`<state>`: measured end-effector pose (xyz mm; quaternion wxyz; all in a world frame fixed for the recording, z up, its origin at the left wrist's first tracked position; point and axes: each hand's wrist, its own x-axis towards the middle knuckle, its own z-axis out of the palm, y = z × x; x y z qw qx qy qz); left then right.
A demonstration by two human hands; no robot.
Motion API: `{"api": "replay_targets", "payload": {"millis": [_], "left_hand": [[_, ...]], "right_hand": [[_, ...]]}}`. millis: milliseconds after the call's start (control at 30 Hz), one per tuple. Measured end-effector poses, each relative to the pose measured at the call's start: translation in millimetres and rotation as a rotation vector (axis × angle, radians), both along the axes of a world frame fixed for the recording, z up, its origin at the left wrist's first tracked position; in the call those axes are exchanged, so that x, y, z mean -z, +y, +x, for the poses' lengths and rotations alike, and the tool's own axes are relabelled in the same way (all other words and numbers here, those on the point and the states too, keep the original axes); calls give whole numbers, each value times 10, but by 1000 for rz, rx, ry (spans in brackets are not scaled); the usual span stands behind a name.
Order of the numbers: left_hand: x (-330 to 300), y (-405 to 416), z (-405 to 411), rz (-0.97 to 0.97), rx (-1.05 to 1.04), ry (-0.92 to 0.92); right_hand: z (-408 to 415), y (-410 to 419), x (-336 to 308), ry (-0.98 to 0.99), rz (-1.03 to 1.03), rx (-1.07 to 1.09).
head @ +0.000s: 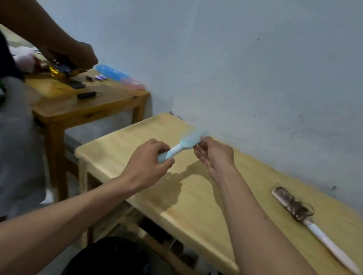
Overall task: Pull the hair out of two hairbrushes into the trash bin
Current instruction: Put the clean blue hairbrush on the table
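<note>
A light blue hairbrush [187,143] is held above the pale wooden table [191,198]. My left hand [150,163] grips its handle. My right hand [213,157] has its fingertips pinched at the brush head; whether hair sits between them is too small to tell. A pink and white hairbrush [307,223] lies on the table at the right, with a dark clump of hair tangled in its bristles. A bin with a black bag [112,263] stands on the floor below my arms, in front of the table.
Another person [0,138] stands at the left, hands busy over a darker wooden table [88,107] that carries small dark items and a blue and pink case [119,77]. A pale blue wall runs behind both tables.
</note>
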<state>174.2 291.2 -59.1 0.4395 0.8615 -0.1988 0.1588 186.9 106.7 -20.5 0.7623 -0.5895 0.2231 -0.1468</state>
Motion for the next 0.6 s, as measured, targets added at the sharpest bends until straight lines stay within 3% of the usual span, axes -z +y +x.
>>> {"api": "replay_targets", "payload": {"millis": [600], "left_hand": [[226,-1082,1077,276,-8,172]], "right_hand": [[1363,-973,491,264,-230,65]]}}
